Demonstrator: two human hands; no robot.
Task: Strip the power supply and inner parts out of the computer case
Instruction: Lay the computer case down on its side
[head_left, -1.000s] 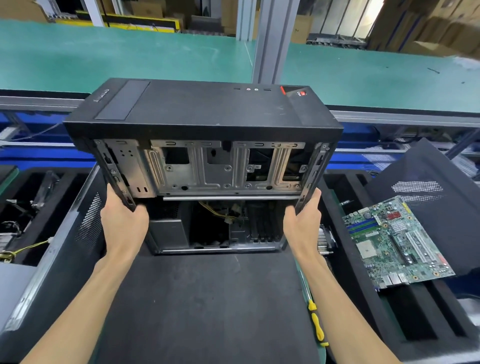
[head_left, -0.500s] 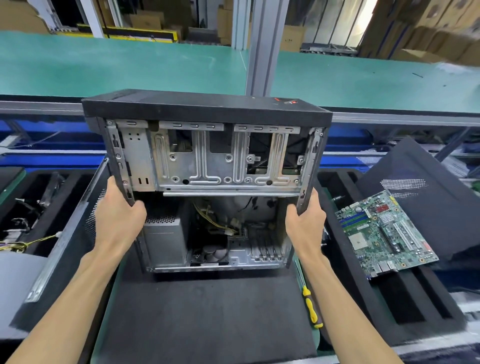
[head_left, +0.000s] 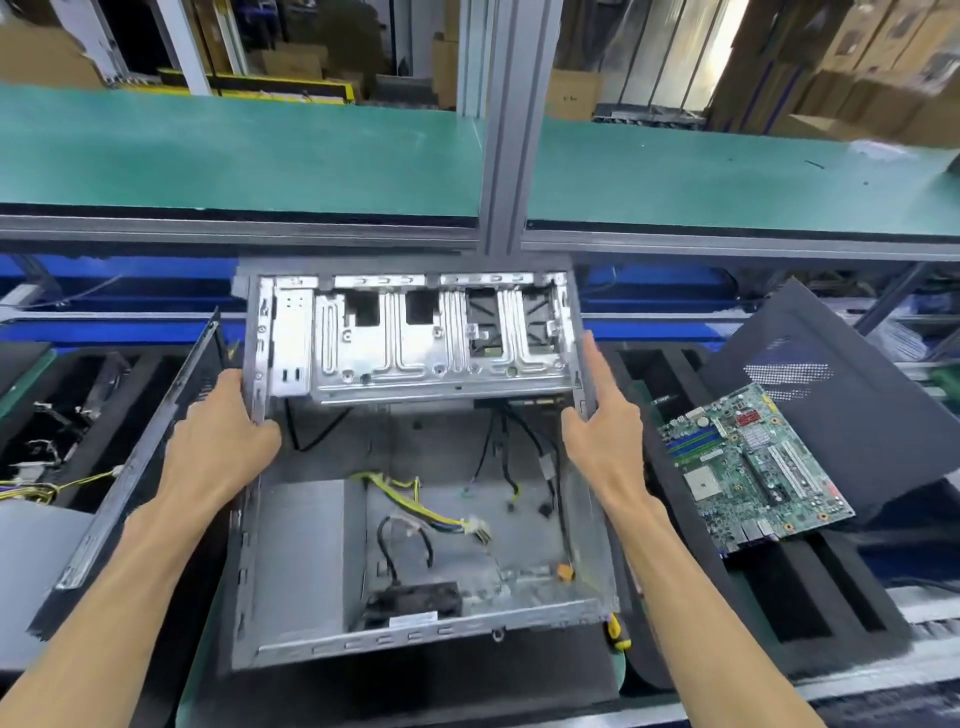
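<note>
The case (head_left: 415, 467) sits mid-frame with its open side facing up at the camera, and both hands are on it. The left hand (head_left: 223, 436) grips the left wall near the upper corner, thumb curled over the metal edge and into the opening. The right hand (head_left: 602, 436) holds the right wall at about the same height; its fingers run fairly straight up along the outside of the edge and the thumb hooks in over the rim, so it reads as a clasp on that wall. The body of the case stretches from between the two hands down toward the bottom of the frame, so they hold it by its upper half.

Inside, a bright drive cage (head_left: 415, 338) fills the upper part, between and above the hands. Below it, loose cables (head_left: 431, 512), yellow and black, lie on the grey floor of the case. A grey box, the power supply (head_left: 306, 551), fills the lower left corner inside. A small black part sits by the lower rim; I cannot tell what it is.

At right, well apart from the case, a green motherboard (head_left: 753, 467) rests on a black foam tray (head_left: 810, 597), with a dark side panel (head_left: 852, 395) leaning behind it. A screwdriver (head_left: 618, 631) with a yellow handle pokes out just beside the lower right corner of the case. Another panel (head_left: 145, 457) slants along the left.
</note>
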